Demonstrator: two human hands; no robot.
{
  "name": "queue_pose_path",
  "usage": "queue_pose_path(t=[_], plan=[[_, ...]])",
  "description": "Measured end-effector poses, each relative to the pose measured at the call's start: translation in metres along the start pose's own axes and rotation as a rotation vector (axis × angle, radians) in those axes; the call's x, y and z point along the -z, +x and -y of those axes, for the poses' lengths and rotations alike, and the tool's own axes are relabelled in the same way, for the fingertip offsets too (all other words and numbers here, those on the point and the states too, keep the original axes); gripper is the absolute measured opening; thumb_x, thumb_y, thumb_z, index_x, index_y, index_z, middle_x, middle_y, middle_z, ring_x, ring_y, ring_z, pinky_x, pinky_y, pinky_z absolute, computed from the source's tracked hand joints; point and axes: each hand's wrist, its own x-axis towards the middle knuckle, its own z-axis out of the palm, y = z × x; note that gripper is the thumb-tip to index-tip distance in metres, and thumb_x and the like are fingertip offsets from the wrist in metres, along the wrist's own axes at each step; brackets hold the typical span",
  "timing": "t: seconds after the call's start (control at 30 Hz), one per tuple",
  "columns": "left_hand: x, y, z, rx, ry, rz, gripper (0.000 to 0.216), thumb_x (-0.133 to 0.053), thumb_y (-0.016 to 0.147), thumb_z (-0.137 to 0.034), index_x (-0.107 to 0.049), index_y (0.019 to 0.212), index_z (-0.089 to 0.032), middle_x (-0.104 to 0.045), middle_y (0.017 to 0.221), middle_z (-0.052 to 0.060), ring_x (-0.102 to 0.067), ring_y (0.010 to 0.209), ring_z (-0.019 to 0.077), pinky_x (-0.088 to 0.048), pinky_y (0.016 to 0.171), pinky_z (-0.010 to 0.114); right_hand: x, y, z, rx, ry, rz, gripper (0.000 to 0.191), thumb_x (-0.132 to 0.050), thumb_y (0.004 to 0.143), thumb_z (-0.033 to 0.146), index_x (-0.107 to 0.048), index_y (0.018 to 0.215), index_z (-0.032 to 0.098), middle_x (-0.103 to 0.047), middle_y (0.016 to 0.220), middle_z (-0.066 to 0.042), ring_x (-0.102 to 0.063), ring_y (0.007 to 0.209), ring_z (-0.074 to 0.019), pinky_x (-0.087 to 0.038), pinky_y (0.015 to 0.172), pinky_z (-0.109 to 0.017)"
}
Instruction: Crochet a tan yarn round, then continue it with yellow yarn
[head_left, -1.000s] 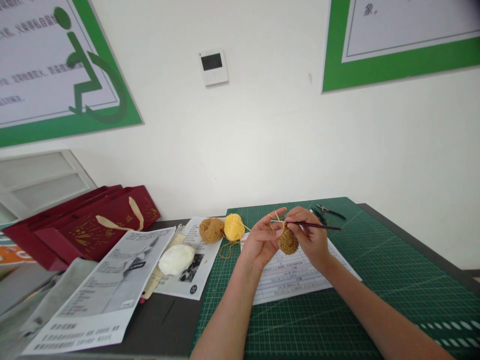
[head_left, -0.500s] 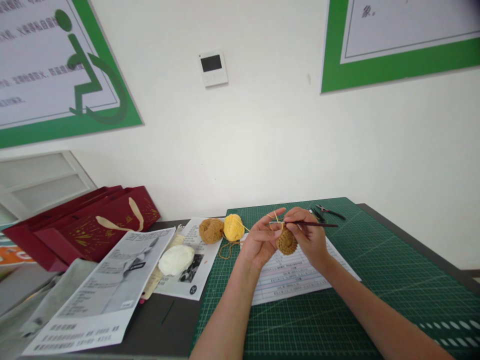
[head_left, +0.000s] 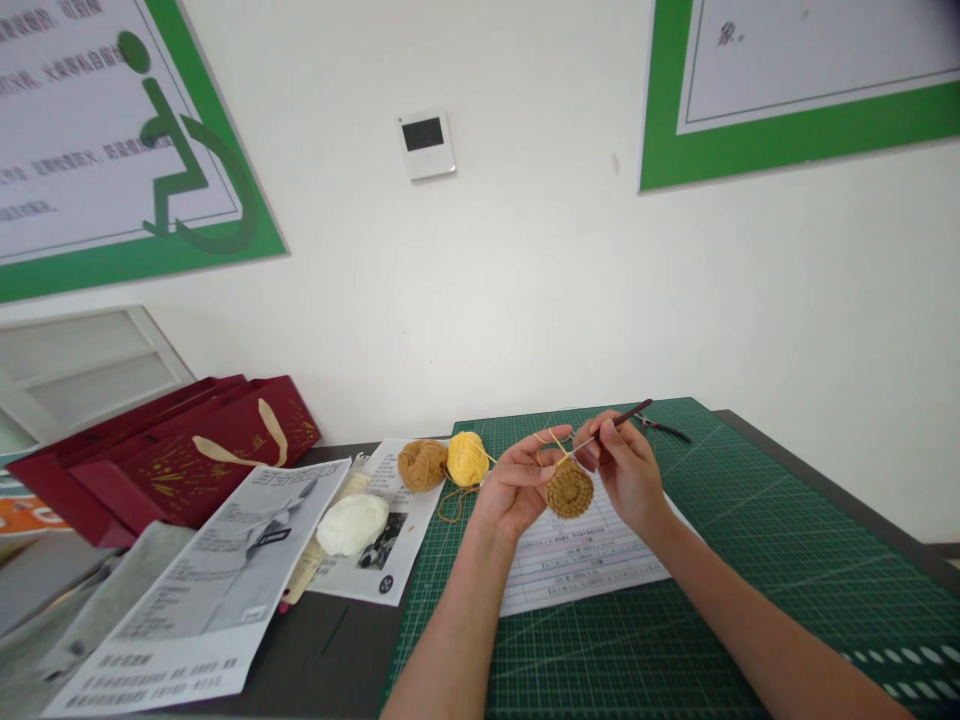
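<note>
My left hand (head_left: 519,485) pinches the upper edge of a round brown crochet piece (head_left: 570,490), with yellow yarn (head_left: 556,440) looped over its raised index finger. In my right hand (head_left: 624,470) is a crochet hook (head_left: 624,417) with a dark red handle, gripped like a pen. The hook's thin metal shaft slants down to the left and meets the top edge of the piece. Its very tip is too small to make out. A yellow yarn ball (head_left: 467,459) and a brown yarn ball (head_left: 422,466) sit to the left of my left hand.
A printed sheet (head_left: 585,560) lies under my hands on the green cutting mat (head_left: 757,540). Pliers (head_left: 664,429) rest behind my right hand. To the left are a white yarn ball (head_left: 352,524), printed papers (head_left: 202,590) and dark red gift bags (head_left: 172,450).
The hook has swung from nearly level to slanting, its handle end now raised. My right hand has turned and drawn off the crochet piece, which now faces me more fully.
</note>
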Motion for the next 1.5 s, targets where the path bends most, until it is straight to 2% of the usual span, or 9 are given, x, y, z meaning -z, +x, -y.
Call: queue_pose_path(t=[0.2,0.37,0.47,0.57,0.8,0.97,1.17,1.27,1.5], plan=[[0.0,-0.001,-0.002,-0.062,0.108,-0.02,0.054,-0.075,0.062,-0.006,-0.066,0.115,-0.011,-0.07,0.082,0.007,-0.062,0.075,0.0167,-0.043,0.077,0.03,-0.002,0.001,0.0,-0.07,-0.101,0.073,0.025,-0.061,0.088,0.035,-0.048,0.072,0.022,-0.051,0.063,0.003,-0.046,0.058,-0.012,-0.038,0.058,-0.027],[-0.003,0.0,0.003,-0.123,0.169,-0.083,0.062,-0.076,0.061,-0.004,-0.064,0.121,-0.014,-0.069,0.078,0.005,-0.059,0.069,0.0129,-0.04,0.069,0.025,0.007,-0.001,-0.002,0.362,-0.653,0.142,0.007,-0.062,0.085,0.022,-0.057,0.081,0.024,-0.059,0.077,-0.001,-0.056,0.074,-0.0173,-0.045,0.068,-0.034],[-0.007,0.002,0.008,-0.207,0.182,-0.116,0.063,-0.077,0.06,-0.002,-0.064,0.12,-0.015,-0.069,0.075,0.002,-0.059,0.071,0.0127,-0.04,0.072,0.025,0.014,-0.004,-0.001,0.661,-1.022,0.233,0.017,-0.062,0.083,0.011,-0.063,0.087,0.027,-0.064,0.085,-0.003,-0.057,0.081,-0.0198,-0.046,0.073,-0.038],[-0.007,0.004,0.013,-0.173,0.111,-0.101,0.06,-0.076,0.061,-0.004,-0.065,0.119,-0.014,-0.071,0.082,0.004,-0.062,0.077,0.0146,-0.042,0.078,0.027,0.016,-0.006,0.0,0.799,-1.093,0.223,0.028,-0.06,0.081,0.006,-0.064,0.095,0.03,-0.064,0.089,-0.004,-0.057,0.083,-0.0208,-0.047,0.074,-0.04],[0.0,0.004,0.01,-0.006,-0.006,0.003,0.055,-0.074,0.062,-0.005,-0.065,0.116,-0.008,-0.072,0.089,0.009,-0.065,0.079,0.0161,-0.045,0.077,0.026,0.004,-0.006,-0.004,0.534,-0.652,0.053,0.005,-0.055,0.09,0.021,-0.059,0.09,0.024,-0.06,0.082,-0.003,-0.06,0.078,-0.0192,-0.049,0.07,-0.037],[0.0,0.0,0.002,-0.006,0.005,0.003,0.056,-0.074,0.058,-0.005,-0.067,0.113,-0.006,-0.07,0.078,0.007,-0.062,0.07,0.0144,-0.044,0.071,0.026,0.001,-0.002,-0.001,0.266,-0.295,-0.092,0.018,-0.052,0.092,0.036,-0.05,0.08,0.023,-0.047,0.064,0.003,-0.044,0.055,-0.0126,-0.038,0.054,-0.028],[0.001,0.0,0.0,-0.055,0.128,-0.022,0.046,-0.075,0.059,-0.008,-0.071,0.105,-0.009,-0.069,0.079,0.007,-0.061,0.07,0.0142,-0.043,0.07,0.026,-0.001,0.003,0.002,-0.077,-0.11,0.042,0.03,-0.052,0.092,0.041,-0.043,0.069,0.022,-0.037,0.058,0.005,-0.037,0.051,-0.0117,-0.034,0.05,-0.027],[-0.001,0.0,0.0,-0.099,0.187,-0.054,0.05,-0.076,0.06,-0.007,-0.07,0.11,-0.012,-0.07,0.081,0.007,-0.061,0.075,0.0151,-0.042,0.074,0.027,-0.001,0.002,0.0,0.011,-0.244,0.091,0.022,-0.058,0.088,0.037,-0.046,0.075,0.023,-0.049,0.065,0.003,-0.047,0.06,-0.0138,-0.041,0.057,-0.029],[-0.007,0.003,0.011,-0.239,0.233,-0.151,0.062,-0.077,0.059,-0.002,-0.066,0.119,-0.018,-0.07,0.076,0.002,-0.059,0.07,0.0124,-0.041,0.07,0.025,0.015,-0.003,-0.003,0.605,-1.027,0.25,0.012,-0.059,0.085,0.014,-0.061,0.083,0.026,-0.062,0.081,-0.003,-0.055,0.077,-0.0199,-0.045,0.07,-0.037]])
